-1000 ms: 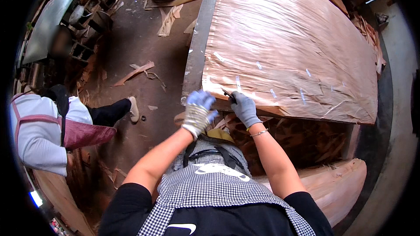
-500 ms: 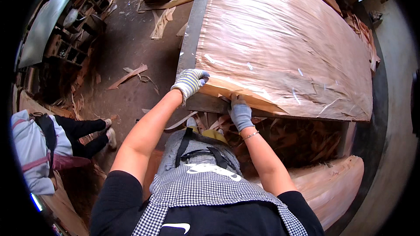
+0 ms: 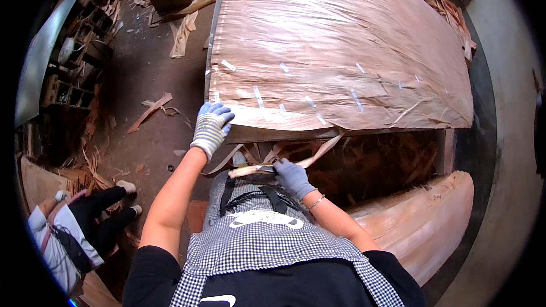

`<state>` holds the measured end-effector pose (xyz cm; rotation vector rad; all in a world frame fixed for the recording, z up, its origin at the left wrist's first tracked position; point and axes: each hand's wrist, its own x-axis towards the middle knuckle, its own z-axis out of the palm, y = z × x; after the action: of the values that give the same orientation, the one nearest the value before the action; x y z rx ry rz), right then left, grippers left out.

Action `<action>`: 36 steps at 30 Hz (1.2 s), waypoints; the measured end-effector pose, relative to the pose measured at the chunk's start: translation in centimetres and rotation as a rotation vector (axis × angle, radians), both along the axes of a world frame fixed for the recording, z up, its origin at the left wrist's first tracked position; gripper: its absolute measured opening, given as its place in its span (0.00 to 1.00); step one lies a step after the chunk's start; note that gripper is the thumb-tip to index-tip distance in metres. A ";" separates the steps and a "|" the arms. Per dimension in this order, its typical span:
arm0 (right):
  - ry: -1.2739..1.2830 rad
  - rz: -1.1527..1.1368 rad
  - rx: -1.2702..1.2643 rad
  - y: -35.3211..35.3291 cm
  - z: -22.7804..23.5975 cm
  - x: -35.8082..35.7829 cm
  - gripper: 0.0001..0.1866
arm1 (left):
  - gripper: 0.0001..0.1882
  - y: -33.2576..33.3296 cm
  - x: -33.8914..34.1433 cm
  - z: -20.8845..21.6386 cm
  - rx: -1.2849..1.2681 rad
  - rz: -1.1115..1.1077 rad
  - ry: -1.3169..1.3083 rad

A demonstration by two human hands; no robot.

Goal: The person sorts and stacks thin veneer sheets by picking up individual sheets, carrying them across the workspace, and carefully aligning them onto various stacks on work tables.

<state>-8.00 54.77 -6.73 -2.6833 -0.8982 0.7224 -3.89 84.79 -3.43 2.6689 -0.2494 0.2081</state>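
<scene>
A wide sheet of pinkish-brown wood veneer (image 3: 341, 51) covers the table before me, with pale tape pieces stuck on near its front edge. My left hand (image 3: 211, 128), in a striped glove, lies with fingers stretched out at the sheet's near left corner. Close to my apron, my right hand (image 3: 293, 178), in a grey glove, is closed on a narrow veneer strip (image 3: 318, 153). One end of the strip sticks out left of the glove, while the other reaches up to the sheet's front edge. Whether the right hand holds anything besides is hidden.
Veneer scraps (image 3: 392, 162) fill the space under the table. A pale stack of veneer (image 3: 421, 216) lies at my right. Dark crates (image 3: 74, 88) stand at the far left, near a co-worker (image 3: 85, 222). More scraps (image 3: 149, 112) litter the floor.
The strip along the sheet's front edge has come away. My right hand has pulled it down and left towards my apron. My left hand's fingers have straightened at the corner; the view has shifted.
</scene>
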 end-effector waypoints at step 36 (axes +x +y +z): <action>-0.051 -0.360 0.312 -26.0 -4.4 20.9 0.12 | 0.15 -46.2 6.5 -12.8 -1.567 0.474 1.024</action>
<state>12.91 28.75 -11.14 -2.4907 -0.4675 0.3979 2.62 38.63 -16.22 0.9700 0.6271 -0.5865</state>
